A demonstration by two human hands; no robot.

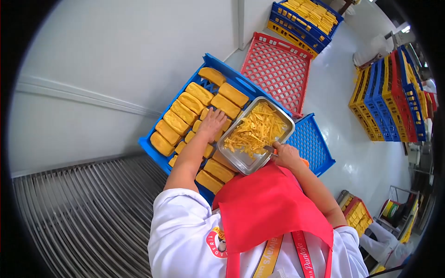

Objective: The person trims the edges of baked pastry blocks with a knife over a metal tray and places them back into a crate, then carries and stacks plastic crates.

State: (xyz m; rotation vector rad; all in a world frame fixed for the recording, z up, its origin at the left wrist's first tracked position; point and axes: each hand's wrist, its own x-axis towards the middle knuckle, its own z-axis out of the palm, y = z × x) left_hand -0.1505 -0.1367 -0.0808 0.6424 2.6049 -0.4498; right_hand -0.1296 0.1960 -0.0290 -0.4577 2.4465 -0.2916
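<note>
Yellow-brown loaf-shaped pieces lie in rows in a blue crate. My left hand rests on the pieces near the crate's middle, its fingers pointing away from me; whether it grips one is hard to see. On the crate's right side sits a metal tray holding a heap of yellow strips and trimmings. At the tray's right edge, my right hand is closed around the handle of a knife, whose blade reaches into the tray.
A red crate and a blue crate lie beyond and to the right. Filled crates stand at the top, and tall crate stacks at the right. Metal slats are at lower left. A person's sleeve shows lower right.
</note>
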